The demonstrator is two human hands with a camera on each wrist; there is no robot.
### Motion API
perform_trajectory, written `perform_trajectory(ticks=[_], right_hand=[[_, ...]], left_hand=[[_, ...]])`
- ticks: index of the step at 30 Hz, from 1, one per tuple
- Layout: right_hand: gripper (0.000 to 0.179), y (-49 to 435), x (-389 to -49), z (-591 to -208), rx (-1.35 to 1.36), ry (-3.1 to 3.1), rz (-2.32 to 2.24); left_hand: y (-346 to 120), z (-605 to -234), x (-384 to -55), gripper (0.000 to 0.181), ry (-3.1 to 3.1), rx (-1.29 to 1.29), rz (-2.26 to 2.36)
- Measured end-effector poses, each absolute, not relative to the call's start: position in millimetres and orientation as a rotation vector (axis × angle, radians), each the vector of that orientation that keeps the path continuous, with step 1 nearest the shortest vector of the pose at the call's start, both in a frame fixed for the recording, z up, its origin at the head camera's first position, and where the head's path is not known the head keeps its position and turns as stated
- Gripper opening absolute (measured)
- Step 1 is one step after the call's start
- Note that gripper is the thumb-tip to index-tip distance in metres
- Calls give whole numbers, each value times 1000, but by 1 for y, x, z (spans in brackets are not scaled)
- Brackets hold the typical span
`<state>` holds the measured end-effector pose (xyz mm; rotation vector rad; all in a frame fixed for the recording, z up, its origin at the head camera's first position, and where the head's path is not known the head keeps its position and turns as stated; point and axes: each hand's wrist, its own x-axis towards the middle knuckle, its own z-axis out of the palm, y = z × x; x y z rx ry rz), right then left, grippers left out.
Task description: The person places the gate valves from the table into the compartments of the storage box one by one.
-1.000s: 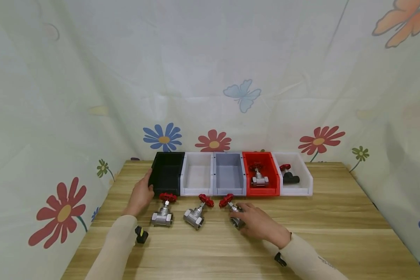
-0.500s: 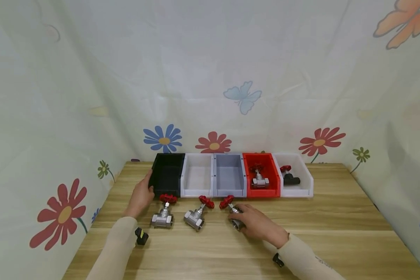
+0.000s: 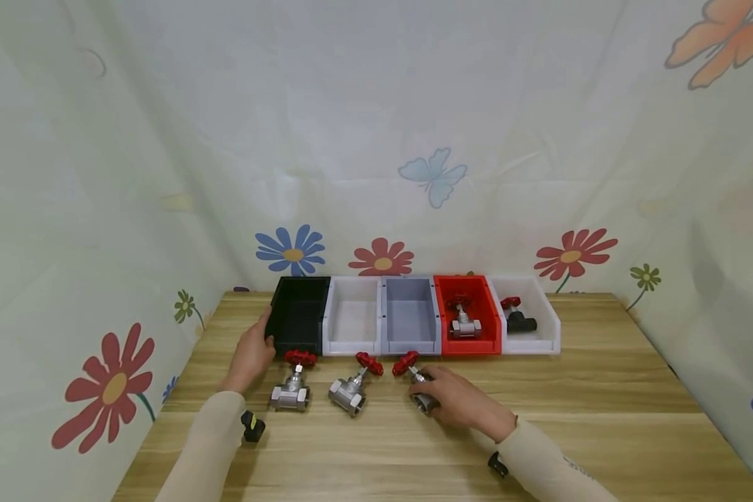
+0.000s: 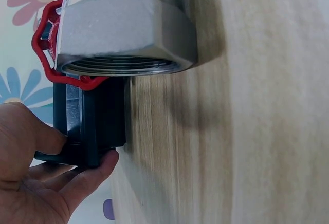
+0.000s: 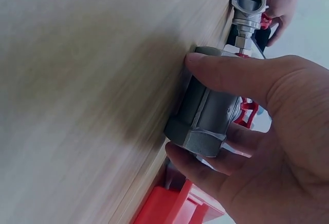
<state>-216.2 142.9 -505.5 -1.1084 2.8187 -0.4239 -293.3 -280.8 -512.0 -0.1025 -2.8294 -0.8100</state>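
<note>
My left hand [image 3: 251, 359] holds the left side of the black bin [image 3: 300, 317]. In the left wrist view its thumb lies on the bin's wall and its fingers [image 4: 95, 180] curl round the outside. My right hand [image 3: 464, 401] grips the steel body of a gate valve [image 5: 203, 113] between thumb and fingers, close over the wooden table. This valve's red handwheel [image 3: 406, 362] points up and left, and the hand hides part of the body. Two similar valves lie to its left: a middle valve [image 3: 348, 394] and a left valve [image 3: 291, 396] near my left hand.
Right of the black bin stand a white bin [image 3: 354, 314], a grey bin [image 3: 411, 314], a red bin [image 3: 488, 307] and another white bin [image 3: 542, 314]. A valve [image 3: 464, 326] lies in the red one; a black-bodied valve [image 3: 522, 322] lies in the right white one. A flowered curtain [image 3: 326, 174] hangs behind.
The head view shifts slightly. My right hand's fingers have settled a little closer round the valve; the left hand and the other valves stay in place.
</note>
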Motion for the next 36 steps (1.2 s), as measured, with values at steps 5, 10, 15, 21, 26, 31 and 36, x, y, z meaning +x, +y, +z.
perform_trajectory(ticks=[5, 10, 15, 21, 26, 31, 36], right_hand=[[46, 144, -218, -504, -1127, 2800, -413], [46, 143, -221, -504, -1170, 2796, -411], [44, 144, -221, -506, -1178, 2778, -432], [41, 143, -221, -504, -1228, 2800, -437], [40, 143, -223, -504, -1264, 2794, -427], [41, 144, -224, -506, -1271, 2793, -422], [42, 143, -224, -507, -1292, 2797, -413]], left_hand=[[-280, -512, -293, 65, -2835, -94, -817], [-280, -511, -292, 65, -2832, -84, -816], [-280, -512, -291, 65, -2839, -100, -817], [-279, -510, -291, 65, -2838, -95, -829], [-279, -510, -291, 65, -2839, -90, -830], [-278, -510, -292, 65, -2835, -93, -828], [-278, -511, -292, 65, -2836, -87, -829]])
